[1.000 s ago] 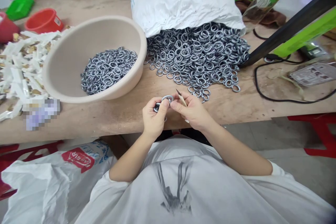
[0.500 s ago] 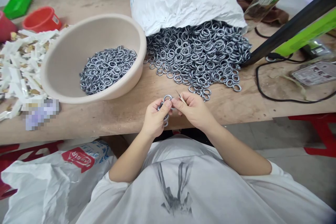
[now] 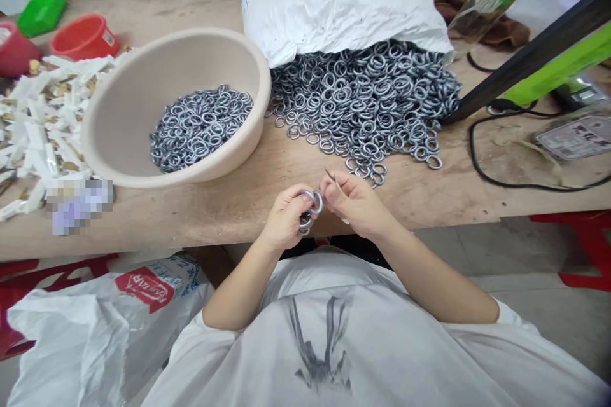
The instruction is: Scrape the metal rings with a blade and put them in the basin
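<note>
The left hand [image 3: 285, 221] was curled closed around a few rings [image 3: 317, 202], which stuck out past its thumb near the front edge of the table [image 3: 214, 219]. Just beside it, the right hand [image 3: 357, 206] was half closed, gripping a thin tool [image 3: 330, 175], tip up. More rings lay in the bowl [image 3: 126, 102] and in a pile [image 3: 367, 102] by the sack [image 3: 344, 9]

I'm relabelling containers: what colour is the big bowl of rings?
The big bowl is plain beige; the head view shows it best.
</note>
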Tool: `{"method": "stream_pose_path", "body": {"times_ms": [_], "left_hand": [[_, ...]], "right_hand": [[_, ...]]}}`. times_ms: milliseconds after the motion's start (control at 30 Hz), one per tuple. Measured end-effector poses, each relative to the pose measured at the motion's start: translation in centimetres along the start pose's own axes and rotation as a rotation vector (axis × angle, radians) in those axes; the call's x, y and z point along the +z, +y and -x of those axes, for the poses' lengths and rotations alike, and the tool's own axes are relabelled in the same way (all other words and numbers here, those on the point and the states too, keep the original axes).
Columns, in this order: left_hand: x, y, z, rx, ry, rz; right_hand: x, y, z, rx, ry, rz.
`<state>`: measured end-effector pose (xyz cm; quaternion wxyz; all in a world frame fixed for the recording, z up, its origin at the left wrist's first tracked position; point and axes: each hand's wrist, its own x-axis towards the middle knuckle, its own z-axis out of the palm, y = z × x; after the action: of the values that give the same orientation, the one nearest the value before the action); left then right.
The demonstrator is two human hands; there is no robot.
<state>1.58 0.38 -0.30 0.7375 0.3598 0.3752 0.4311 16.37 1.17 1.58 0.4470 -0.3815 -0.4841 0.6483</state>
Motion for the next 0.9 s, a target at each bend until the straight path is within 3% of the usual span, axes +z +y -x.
{"method": "stream_pose_path", "body": {"times_ms": [167, 300, 467, 733, 833, 900], "left_hand": [[-0.9, -0.5, -0.2, 0.148, -0.135, -0.136], [-2.0, -0.1, -0.2, 0.255, -0.145, -0.31], [-2.7, 0.6, -0.1, 0.282, -0.179, -0.425], [-2.2, 0.8, -0.1, 0.275, -0.23, -0.397], [-1.7, 0.4, 0.1, 0.246, -0.281, -0.392], [-1.5, 0.7, 0.4, 0.272, -0.304, -0.361]], "right_hand": [[-0.3, 0.0, -0.2, 0.027, -0.034, 0.03], [-1.2, -0.5, 0.4, -0.106, -0.04, 0.224], [-1.9, -1.2, 2.1, -0.268, -0.199, 0.552], [-2.0, -1.3, 1.9, -0.337, -0.28, 0.588], [-2.3, -1.0, 1.4, -0.309, -0.209, 0.557], [-2.9, -0.8, 1.0, -0.312, -0.049, 0.487]]}}
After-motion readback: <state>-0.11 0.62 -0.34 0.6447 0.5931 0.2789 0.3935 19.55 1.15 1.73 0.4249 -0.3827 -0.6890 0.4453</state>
